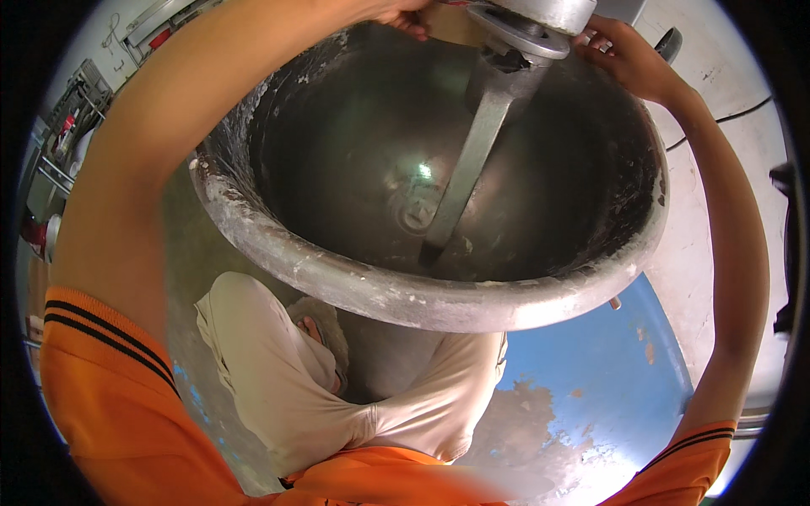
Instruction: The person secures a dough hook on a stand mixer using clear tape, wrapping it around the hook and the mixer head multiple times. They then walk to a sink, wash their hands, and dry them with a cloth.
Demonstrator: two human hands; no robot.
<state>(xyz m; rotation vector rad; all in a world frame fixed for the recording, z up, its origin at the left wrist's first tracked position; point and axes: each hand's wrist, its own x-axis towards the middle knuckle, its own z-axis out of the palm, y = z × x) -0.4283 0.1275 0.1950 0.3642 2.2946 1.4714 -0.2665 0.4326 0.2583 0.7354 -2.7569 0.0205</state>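
Pale wall (717,55) is rising beyond the right hand (629,63), and worn blue paint is covering the surface (620,371) below it. That hand is bending its fingers beside the metal mixer head (548,13); whether they are clamping on anything, I cannot tell. Across the mixer head, the left hand (405,18) is curling its fingers next to a tan panel (454,24); the frame's top edge is cutting it off, so its grip is also impossible to tell.

Between and below both hands, toward the body, the large metal mixing bowl (354,287) is standing with its wide mouth open, whitish residue crusting its rim. From under the mixer head, a flat beater arm (468,177) is slanting down into it, leftward from the right hand. Past the right hand, a dark round handle (669,44) is showing, and a black cable (742,112) is running along the wall behind the wrist.

Nearer the body, beige trousers (270,371) are spreading under the bowl. Far left of the left hand, red and white items (42,236) are crowding a metal rack (56,175), their markings appearing too small to read.
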